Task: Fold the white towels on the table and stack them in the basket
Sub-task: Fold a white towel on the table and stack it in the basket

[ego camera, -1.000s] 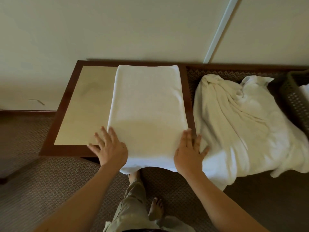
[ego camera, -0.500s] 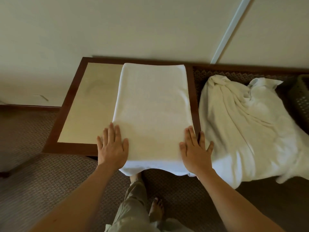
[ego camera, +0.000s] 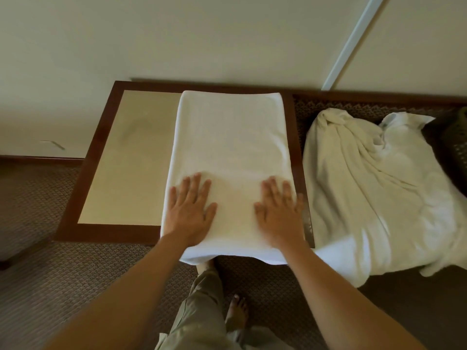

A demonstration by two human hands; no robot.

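Both palms flat on the folded towel [ego camera: 231, 157], which lies along the table [ego camera: 126, 160] with its near end hanging over the edge: left hand [ego camera: 190, 210] and right hand [ego camera: 279, 214] press with straight fingers; crumpled towels [ego camera: 374, 193] heaped right of the table, basket [ego camera: 457, 142] beyond them

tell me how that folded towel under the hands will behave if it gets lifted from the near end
The folded towel will probably sag and bend: its near edge already droops over the table edge. The layers may slide apart, since nothing binds them. It looks thick, so likely somewhat heavy for cloth; the left hand and right hand should support it together.
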